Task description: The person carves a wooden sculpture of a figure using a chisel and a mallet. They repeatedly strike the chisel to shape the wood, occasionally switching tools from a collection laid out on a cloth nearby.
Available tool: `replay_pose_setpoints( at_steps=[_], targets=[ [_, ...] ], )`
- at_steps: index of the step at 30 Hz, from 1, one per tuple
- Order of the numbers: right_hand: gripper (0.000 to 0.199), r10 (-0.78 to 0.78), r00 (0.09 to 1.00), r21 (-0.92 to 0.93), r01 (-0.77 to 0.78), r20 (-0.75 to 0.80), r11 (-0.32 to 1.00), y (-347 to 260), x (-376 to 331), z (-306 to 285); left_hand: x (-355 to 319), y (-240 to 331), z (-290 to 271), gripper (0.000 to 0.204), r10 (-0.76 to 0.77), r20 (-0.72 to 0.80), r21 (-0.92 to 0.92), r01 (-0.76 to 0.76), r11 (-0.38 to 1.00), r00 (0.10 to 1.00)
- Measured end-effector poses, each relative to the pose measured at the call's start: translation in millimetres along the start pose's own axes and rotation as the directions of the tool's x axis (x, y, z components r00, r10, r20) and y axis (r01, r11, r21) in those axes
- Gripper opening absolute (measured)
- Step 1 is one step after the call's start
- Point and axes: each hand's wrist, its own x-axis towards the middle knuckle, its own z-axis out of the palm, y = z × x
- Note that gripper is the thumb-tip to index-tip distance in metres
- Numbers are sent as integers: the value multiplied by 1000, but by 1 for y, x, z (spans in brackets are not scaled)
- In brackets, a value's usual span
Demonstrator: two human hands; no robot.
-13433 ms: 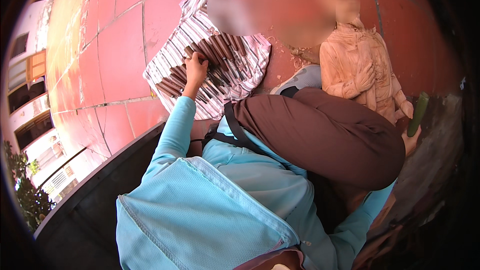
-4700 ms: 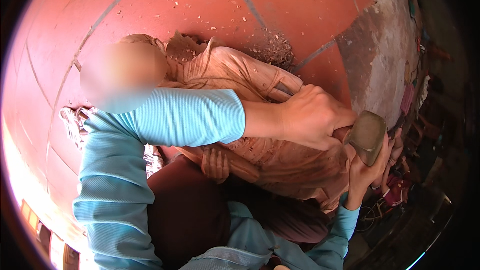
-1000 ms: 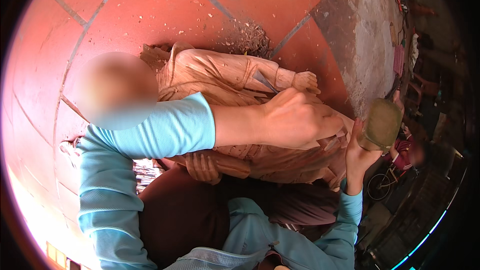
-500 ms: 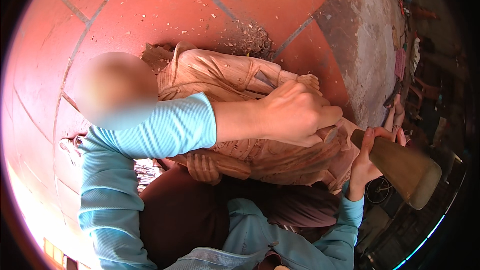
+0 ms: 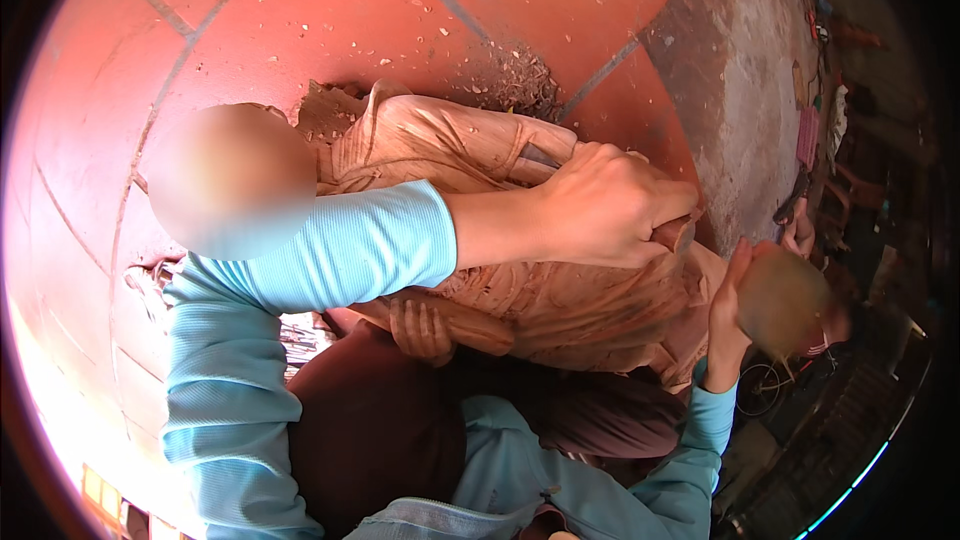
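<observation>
A carved reddish wooden statue (image 5: 560, 315) lies on its back or side across in front of me, folds cut into its robe and a carved hand (image 5: 422, 330) on its near side. My left hand (image 5: 615, 202) is closed around a chisel (image 5: 675, 233); the wooden butt sticks out to the right, and part of the flat metal blade shows left of the knuckles against the statue. At the right, my right hand (image 5: 730, 305) grips a wooden mallet (image 5: 785, 302), its blunt head turned toward the view and slightly smeared. A blurred patch covers the statue's left end.
Wood chips (image 5: 525, 85) lie heaped on the red tiled floor (image 5: 370, 0) beyond the statue, with more scattered around. Grey worn concrete (image 5: 745, 90) borders the tiles at right. Another person's bare limb (image 5: 800, 230) shows beyond the mallet, near dark clutter and a bicycle wheel (image 5: 762, 388).
My right hand has turned the mallet, so its head has swung up from the lower right and points more toward the view. The left hand keeps its hold on the chisel; the view has shifted slightly.
</observation>
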Motion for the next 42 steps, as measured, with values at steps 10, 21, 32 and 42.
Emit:
replay_pose_setpoints(
  at_steps=[10, 21, 32, 42],
  targets=[
    [66, -42, 997, -34, 44, 68, 998, 0, -14, 4, -21, -1, 20, 21, 165, 15, 216, -164, 962, 986],
    [46, 226, 958, 303, -165, -176, 939, 21, -53, 70, -15, 12, 15, 28, 445, 55, 329, -437, 837, 894],
    [16, 221, 898, 334, -89, -381, 938, 6, -25, 106, -27, -7, 17, 31, 550, 337, 379, -645, 664, 764],
    [26, 121, 934, 262, -30, -338, 965, 15, -29, 105, -30, -3, 1, 30, 358, 550, 151, -512, 846, 754]
  ],
)
